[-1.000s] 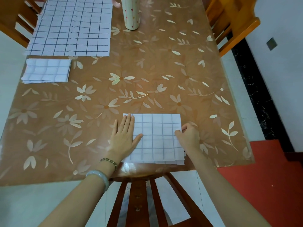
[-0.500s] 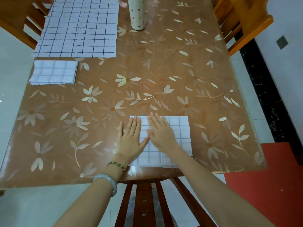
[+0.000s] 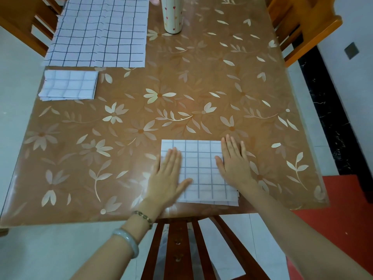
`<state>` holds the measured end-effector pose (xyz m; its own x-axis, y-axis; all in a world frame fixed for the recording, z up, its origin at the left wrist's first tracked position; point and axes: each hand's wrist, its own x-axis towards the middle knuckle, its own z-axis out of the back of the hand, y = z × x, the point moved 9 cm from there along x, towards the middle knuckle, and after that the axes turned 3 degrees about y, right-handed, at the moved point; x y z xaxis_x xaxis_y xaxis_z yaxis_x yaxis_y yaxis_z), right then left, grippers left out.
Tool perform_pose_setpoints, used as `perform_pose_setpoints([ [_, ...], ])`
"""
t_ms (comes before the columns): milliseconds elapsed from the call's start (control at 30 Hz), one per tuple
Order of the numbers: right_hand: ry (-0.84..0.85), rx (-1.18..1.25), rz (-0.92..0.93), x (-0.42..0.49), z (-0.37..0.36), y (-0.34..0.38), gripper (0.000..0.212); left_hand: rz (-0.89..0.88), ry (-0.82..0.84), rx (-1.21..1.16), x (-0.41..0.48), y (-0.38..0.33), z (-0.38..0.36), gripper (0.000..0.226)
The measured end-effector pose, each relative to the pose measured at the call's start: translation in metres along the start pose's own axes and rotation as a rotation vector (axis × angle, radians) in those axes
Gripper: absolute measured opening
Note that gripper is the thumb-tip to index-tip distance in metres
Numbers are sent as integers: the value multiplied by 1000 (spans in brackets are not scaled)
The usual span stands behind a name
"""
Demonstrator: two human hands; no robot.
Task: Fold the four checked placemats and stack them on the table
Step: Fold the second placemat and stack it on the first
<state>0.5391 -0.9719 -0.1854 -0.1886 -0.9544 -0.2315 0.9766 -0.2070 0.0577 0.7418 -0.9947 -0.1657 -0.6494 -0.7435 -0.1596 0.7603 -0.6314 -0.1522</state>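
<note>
A folded white checked placemat (image 3: pixel 201 170) lies at the near edge of the table (image 3: pixel 181 87). My left hand (image 3: pixel 169 176) lies flat on its left side, fingers straight. My right hand (image 3: pixel 235 164) lies flat on its right edge, fingers spread and partly over the table. Another folded placemat (image 3: pixel 69 85) sits at the far left. Behind that one, unfolded checked placemats (image 3: pixel 99 31) lie spread in a pile at the table's far left corner.
A tall cream cup with small hearts (image 3: pixel 172 15) stands at the far middle. Wooden chairs flank the table: one at far right (image 3: pixel 302 27), one at far left (image 3: pixel 24 27), and one just below me (image 3: pixel 181 249). Red flooring (image 3: pixel 343 219) lies at the right.
My right hand went from pinching the placemat's right edge to lying flat at its middle, then slid right across it to the right edge. My left hand stayed flat on the left side.
</note>
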Motion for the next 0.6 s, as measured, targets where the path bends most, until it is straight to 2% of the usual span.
perform_pose_setpoints([
  [67, -1, -5, -5, 0, -1, -1, 66, -58, 44, -10, -2, -26, -12, 80],
  [133, -14, -15, -8, 0, -1, 0, 66, -43, 95, -10, -5, -26, -26, 78],
  [333, -19, -14, -6, 0, -2, -1, 66, 58, 124, -28, -33, 15, -34, 75],
  [433, -17, -14, -14, 0, -1, -1, 68, 145, 83, -87, -45, 33, -20, 77],
  [500, -12, -13, -15, -1, 0, -1, 70, 220, 55, -293, -41, 39, -7, 74],
  [600, -4, -12, -11, -1, 0, 0, 71, 385, -74, -767, -27, 43, 13, 49],
])
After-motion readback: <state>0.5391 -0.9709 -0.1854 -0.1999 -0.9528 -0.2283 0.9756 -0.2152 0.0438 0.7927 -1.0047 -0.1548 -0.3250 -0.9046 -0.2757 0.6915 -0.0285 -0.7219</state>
